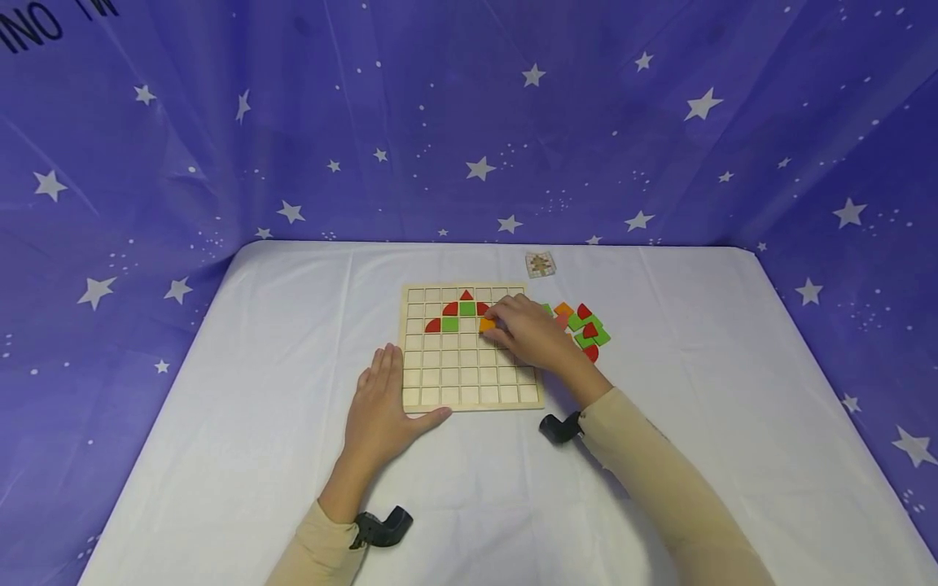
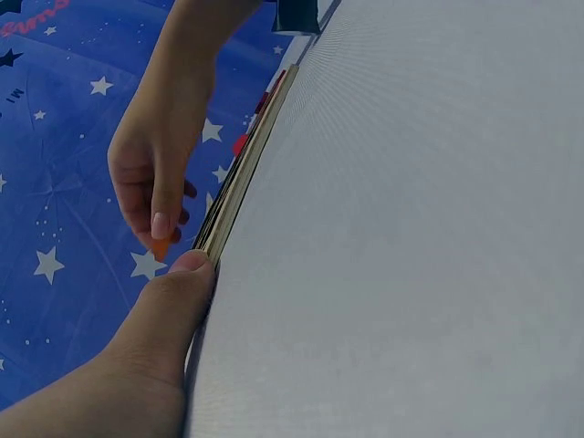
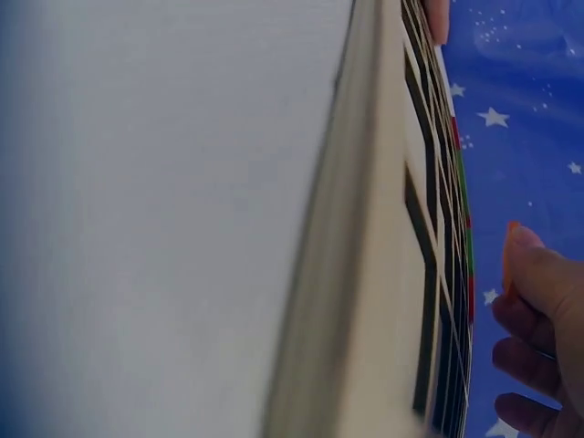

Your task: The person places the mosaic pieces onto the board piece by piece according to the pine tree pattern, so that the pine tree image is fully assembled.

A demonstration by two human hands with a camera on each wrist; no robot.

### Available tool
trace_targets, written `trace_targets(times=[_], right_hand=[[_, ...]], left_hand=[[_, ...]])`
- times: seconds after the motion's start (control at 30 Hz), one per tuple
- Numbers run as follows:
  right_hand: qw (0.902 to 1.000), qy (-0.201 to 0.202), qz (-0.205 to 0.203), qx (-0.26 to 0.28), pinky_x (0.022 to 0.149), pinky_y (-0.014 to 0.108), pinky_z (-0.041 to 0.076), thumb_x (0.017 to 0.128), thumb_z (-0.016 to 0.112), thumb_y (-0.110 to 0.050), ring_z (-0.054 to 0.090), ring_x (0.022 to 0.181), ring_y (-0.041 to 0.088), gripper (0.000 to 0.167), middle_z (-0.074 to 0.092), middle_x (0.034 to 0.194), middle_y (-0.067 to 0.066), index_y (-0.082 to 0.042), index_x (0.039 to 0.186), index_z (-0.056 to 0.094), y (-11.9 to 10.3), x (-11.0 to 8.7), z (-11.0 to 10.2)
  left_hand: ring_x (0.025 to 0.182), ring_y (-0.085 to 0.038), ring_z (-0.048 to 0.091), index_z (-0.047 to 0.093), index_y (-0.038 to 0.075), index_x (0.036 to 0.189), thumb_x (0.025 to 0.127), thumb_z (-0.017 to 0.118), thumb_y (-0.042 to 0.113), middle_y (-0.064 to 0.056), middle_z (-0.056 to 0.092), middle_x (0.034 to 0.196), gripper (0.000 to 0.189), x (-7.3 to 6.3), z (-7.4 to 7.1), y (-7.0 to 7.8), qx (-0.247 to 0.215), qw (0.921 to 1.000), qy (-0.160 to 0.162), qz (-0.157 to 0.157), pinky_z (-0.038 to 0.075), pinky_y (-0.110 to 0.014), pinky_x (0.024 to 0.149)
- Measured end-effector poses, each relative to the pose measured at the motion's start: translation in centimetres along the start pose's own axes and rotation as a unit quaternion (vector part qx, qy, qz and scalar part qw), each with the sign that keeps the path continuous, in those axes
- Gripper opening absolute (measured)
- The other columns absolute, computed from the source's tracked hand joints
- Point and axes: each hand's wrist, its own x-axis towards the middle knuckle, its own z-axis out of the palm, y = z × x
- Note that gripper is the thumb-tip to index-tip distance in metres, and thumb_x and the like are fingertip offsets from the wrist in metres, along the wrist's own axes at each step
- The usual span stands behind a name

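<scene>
This looks like a screened-off recording corner; whether a home, office or lab lies behind cannot be told. A purple-blue backdrop sheet with white stars (image 1: 410,98) fills the frame's top and both sides, dark printed letters (image 1: 32,28) at upper left. A white-cloth-covered desk (image 1: 659,325) spans the lower part, where black, angular wrist-worn cameras (image 1: 388,529) show.

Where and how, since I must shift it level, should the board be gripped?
Probably take the board by its left and right edges towards the near corners, coming from both sides: it lies flat, and the tile pile flanks its right edge farther back.
</scene>
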Motion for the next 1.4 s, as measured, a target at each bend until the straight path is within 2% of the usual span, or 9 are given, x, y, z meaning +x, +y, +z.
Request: trace_targets(times=[0.3,0.73,1.03,1.4], right_hand=[[0.9984,0.005,-0.029,-0.049,0.098,0.041,0.05,0.099,0.059,-0.039,0.058,0.109,0.023,0.036,0.064,0.116,0.003,-0.012,0.121,0.066,-1.3,1.4,0.8],[0.9936,0.005,-0.043,-0.104,0.085,0.036,0.051,0.098,0.061,-0.037,0.055,0.095,0.02,0.032,0.062,0.109,0.0,-0.013,0.119,0.069,-2.1,2.2,1.4],[0.994,0.022,-0.029,-0.104,0.084,0.036,0.052,0.098,0.062,-0.035,0.057,0.096,0.021,0.032,0.063,0.111,0.002,-0.012,0.119,0.069,-2.0,2.6,1.8],[0.995,0.044,-0.038,-0.081,0.074,0.031,0.05,0.095,0.067,-0.035,0.054,0.089,0.017,0.027,0.063,0.105,-0.002,-0.017,0.115,0.072,-1.7,2.8,2.1]], left_hand=[[0.156,-0.032,0.01,0.014,0.001,0.158,0.072,0.06,0.084,-0.016,0.012,0.167,0.129,-0.1,0.1,0.0,0.005,0.9999,0.011,0.006,0.018,-0.05,0.124],[0.155,-0.032,0.011,0.015,0.001,0.158,0.073,0.058,0.085,-0.016,0.012,0.167,0.127,0.0,0.1,0.0,0.003,0.9999,0.011,0.006,0.019,-0.05,0.123],[0.155,-0.033,0.012,0.014,0.001,0.158,0.072,0.06,0.084,-0.016,0.014,0.167,0.128,0.1,0.2,-0.1,0.003,0.9998,0.016,0.008,0.019,-0.05,0.123],[0.156,-0.031,0.01,0.013,0.001,0.158,0.072,0.059,0.084,-0.016,0.012,0.167,0.128,0.1,0.1,-0.1,0.003,0.9999,0.01,0.005,0.018,-0.049,0.123]])
